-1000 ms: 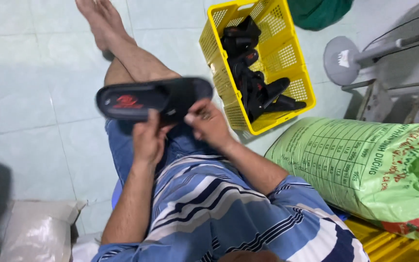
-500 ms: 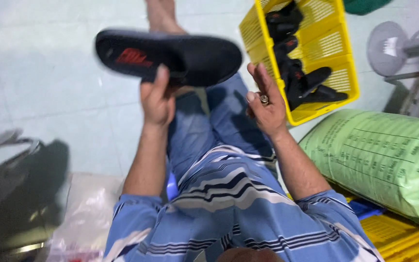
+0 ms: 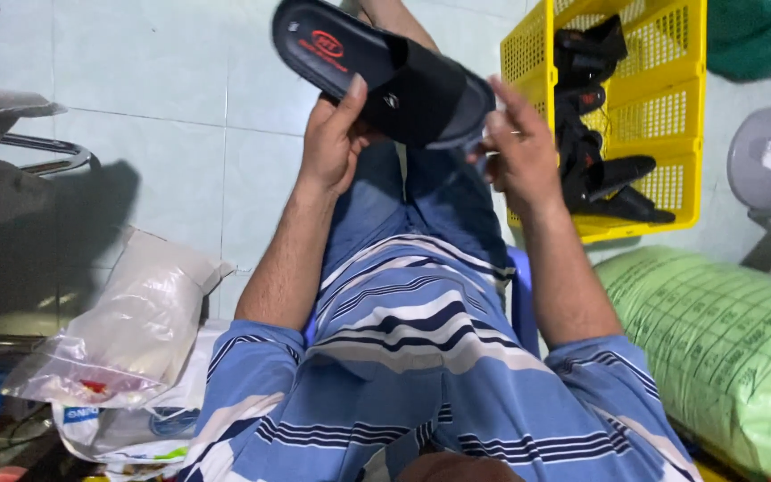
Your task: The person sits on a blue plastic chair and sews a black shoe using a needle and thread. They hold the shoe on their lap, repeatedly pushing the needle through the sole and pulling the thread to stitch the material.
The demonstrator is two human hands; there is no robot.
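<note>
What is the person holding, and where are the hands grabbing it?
A black slide sandal. The left hand grips its side edge near the middle, thumb up on the footbed; the right hand touches the strap end.

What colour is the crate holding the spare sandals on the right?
Bright yellow; the perforated plastic crate shows in the head view, with black sandals inside.

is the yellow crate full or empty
Partly filled. The yellow crate holds a few black sandals piled along its middle, while much of its mesh wall and floor shows bare.
</note>
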